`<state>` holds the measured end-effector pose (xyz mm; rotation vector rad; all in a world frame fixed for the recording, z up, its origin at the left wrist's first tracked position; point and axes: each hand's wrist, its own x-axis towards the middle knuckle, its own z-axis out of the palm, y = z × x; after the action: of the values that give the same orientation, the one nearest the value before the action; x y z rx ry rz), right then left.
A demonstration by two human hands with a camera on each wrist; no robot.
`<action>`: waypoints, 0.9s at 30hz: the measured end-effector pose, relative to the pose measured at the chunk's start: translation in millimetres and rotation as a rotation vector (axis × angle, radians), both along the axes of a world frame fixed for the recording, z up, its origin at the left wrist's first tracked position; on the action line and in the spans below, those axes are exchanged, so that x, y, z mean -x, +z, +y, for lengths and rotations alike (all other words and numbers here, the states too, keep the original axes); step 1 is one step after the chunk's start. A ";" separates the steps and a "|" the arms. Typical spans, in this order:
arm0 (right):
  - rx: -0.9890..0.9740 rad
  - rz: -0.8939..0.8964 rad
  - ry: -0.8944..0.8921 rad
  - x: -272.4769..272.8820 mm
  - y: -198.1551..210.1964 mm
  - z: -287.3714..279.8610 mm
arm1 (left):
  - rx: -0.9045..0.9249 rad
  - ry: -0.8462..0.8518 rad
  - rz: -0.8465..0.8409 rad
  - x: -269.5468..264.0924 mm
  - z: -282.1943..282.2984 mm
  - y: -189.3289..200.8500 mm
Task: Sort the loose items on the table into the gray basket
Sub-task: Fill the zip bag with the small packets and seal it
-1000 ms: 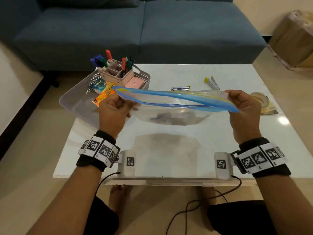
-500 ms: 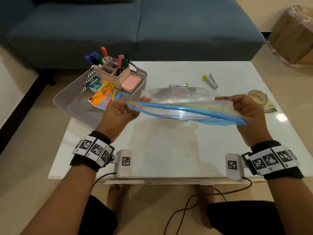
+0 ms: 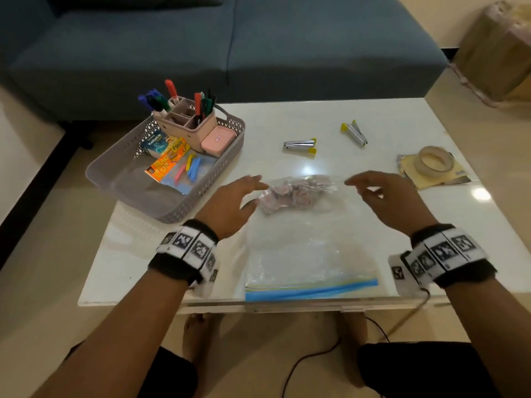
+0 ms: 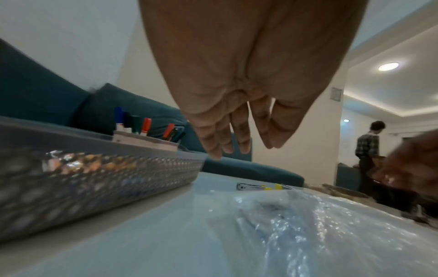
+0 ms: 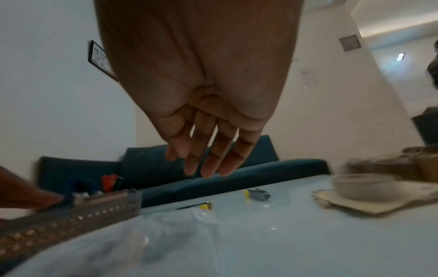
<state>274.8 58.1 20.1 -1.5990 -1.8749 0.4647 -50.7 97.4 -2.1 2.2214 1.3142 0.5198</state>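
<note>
Left hand (image 3: 230, 202) and right hand (image 3: 388, 196) hover with fingers spread and relaxed, holding nothing, on either side of the far end of the clear zip bag (image 3: 304, 245); the wrist views show both sets of fingers straight, clear of the plastic. The bag lies flat on the white table (image 3: 316, 124), blue seal toward the person, small pinkish contents bunched at its far end. Left of the bag sits the gray basket (image 3: 221, 170) holding a pink pen organizer (image 3: 184, 122); beyond the bag lie two staplers (image 3: 300, 145), and to its far right a tape roll (image 3: 434, 160).
</note>
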 end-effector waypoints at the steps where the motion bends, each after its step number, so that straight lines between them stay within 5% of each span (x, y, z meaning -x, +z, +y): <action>1: 0.022 -0.070 0.073 12.8 2.9 11.6 | 0.012 -0.084 0.112 -18.6 8.1 -0.3; 6: 0.387 -0.870 0.544 64.8 -33.3 62.9 | 0.035 -0.399 0.755 -76.3 28.3 -21.6; 8: 0.438 -1.017 0.610 55.7 -52.5 66.2 | 0.040 -0.449 0.870 -69.3 34.0 -31.5; 14: 0.389 -0.673 0.556 8.6 -65.2 48.1 | 0.131 -0.423 0.706 -27.5 40.0 -37.1; 20: 0.256 -0.513 0.228 5.7 -48.2 60.1 | 0.049 -0.006 0.297 -21.3 58.3 -32.4; 27: 0.424 -0.723 0.215 32.2 -44.3 111.5 | 0.153 0.040 0.544 -19.4 86.7 -34.5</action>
<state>242.6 169.6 -24.2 -2.0336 -2.6399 0.4265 -31.3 184.1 -36.6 2.2929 1.5970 -0.1909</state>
